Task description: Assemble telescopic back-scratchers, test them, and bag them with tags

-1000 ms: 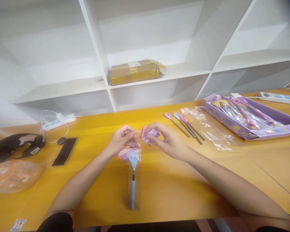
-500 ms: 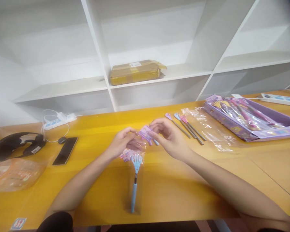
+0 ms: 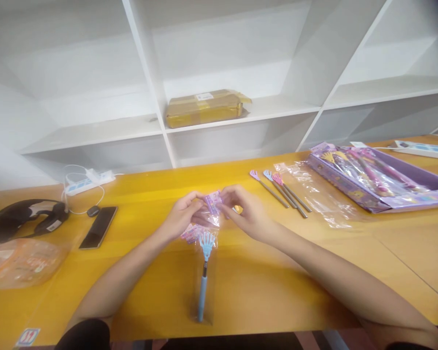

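The left hand [image 3: 184, 213] is pinching the top of a clear bag [image 3: 210, 291]; close by, the right hand [image 3: 247, 213] is clamping a purple card [image 3: 213, 201] between fingers and thumb. Inside the bag, 1 blue back scratcher [image 3: 203, 291] is lying on the worktop [image 3: 277, 291]. Bare scratchers [image 3: 278, 179] are resting farther right, near a purple box [image 3: 345, 187].

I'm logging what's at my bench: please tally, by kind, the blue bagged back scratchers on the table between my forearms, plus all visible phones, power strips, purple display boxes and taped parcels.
Blue bagged back scratcher: 1
Phone: 1
Power strips: 2
Purple display box: 1
Taped parcel: 1
Total: 6
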`<state>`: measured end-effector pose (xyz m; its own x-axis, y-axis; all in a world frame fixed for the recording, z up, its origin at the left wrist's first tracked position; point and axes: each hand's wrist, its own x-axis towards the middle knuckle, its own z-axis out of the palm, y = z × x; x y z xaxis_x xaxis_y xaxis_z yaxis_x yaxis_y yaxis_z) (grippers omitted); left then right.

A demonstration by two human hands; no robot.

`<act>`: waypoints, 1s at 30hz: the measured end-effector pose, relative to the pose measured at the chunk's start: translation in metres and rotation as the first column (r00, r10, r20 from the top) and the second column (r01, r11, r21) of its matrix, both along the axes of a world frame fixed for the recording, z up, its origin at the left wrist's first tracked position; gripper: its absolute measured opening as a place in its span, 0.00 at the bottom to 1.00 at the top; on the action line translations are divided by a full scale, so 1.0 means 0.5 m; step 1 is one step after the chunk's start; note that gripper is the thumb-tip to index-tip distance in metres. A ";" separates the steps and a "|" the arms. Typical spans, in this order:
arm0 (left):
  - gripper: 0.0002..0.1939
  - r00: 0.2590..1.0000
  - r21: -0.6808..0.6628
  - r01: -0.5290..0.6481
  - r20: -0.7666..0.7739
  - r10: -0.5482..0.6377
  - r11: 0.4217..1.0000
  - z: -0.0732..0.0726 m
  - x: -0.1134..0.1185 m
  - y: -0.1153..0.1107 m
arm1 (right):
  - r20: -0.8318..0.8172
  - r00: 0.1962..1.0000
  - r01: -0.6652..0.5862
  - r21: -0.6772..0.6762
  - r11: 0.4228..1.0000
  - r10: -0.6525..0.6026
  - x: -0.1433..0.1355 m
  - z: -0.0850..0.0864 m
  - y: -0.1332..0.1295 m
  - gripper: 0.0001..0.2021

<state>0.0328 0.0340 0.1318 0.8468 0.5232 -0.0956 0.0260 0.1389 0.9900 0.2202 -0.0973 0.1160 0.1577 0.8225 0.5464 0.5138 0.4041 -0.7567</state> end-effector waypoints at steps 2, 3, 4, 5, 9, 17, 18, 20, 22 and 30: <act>0.22 1.000 0.002 0.010 0.008 -0.010 1.000 0.000 0.000 0.001 | 0.019 1.000 -0.016 0.001 1.000 0.016 0.003 0.001 -0.001 0.10; 0.22 1.000 -0.003 0.013 0.013 -0.013 1.000 0.000 0.000 0.001 | 0.023 0.999 -0.023 0.004 1.000 0.023 0.004 0.003 -0.002 0.11; 0.21 1.000 -0.012 0.014 0.020 -0.014 1.000 0.000 0.000 0.001 | 0.033 0.999 -0.029 0.005 1.000 0.029 0.005 0.005 -0.004 0.12; 0.21 1.000 -0.024 0.016 0.026 -0.016 1.000 -0.001 0.000 0.000 | 0.052 0.998 -0.031 0.003 1.000 0.031 0.006 0.008 -0.005 0.12; 0.20 0.998 -0.063 0.040 0.052 -0.036 0.997 -0.005 0.001 -0.003 | 0.186 0.982 -0.029 0.002 1.000 0.029 0.008 0.022 -0.011 0.10; 0.17 0.997 -0.144 0.058 0.065 -0.049 0.988 0.007 0.004 -0.010 | 0.355 0.935 -0.048 0.090 0.995 0.013 0.010 0.027 -0.016 0.15; 0.16 0.998 -0.147 0.044 0.057 -0.036 0.988 0.010 0.005 -0.012 | 0.364 0.931 -0.055 0.089 0.994 0.019 0.010 0.028 -0.017 0.15; 0.15 0.999 -0.147 0.022 0.037 -0.016 0.989 0.016 0.006 -0.015 | 0.376 0.926 -0.064 0.090 0.994 0.025 0.008 0.030 -0.018 0.17; 0.15 1.000 -0.150 0.019 0.026 -0.015 0.988 0.017 0.007 -0.017 | 0.388 0.921 -0.075 0.096 0.993 0.032 0.005 0.032 -0.020 0.18; 0.12 0.997 -0.125 0.054 0.069 -0.045 0.991 0.012 0.005 -0.021 | 0.436 0.897 -0.120 0.097 0.988 0.067 -0.003 0.018 -0.019 0.21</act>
<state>0.0354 0.0236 0.1379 0.8780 0.4677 -0.1016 -0.0286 0.2632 0.9643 0.2189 -0.1070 0.1252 -0.1896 0.7472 0.6370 0.7339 0.5389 -0.4136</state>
